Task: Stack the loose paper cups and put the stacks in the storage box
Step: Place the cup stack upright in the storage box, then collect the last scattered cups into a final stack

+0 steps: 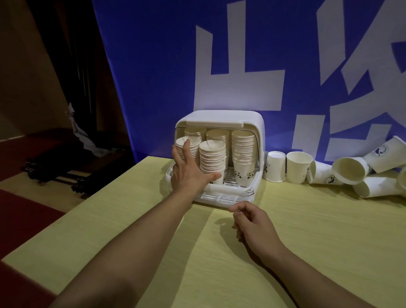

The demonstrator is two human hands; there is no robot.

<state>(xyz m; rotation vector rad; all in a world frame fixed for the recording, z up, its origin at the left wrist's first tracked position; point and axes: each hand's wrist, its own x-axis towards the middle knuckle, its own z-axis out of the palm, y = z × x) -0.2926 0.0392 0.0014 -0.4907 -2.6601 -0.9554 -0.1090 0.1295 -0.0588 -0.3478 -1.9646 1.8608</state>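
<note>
5 upright stacks (212,158) fill the open storage box (220,157) at the far table (294,254) edge. Left hand (188,170), fingers spread wide, presses the near-left stack. Right hand (251,221), loosely curled and holding nothing, is nearer the loose cups (347,168) lying tumbled far right under a blue banner (158,62).
</note>
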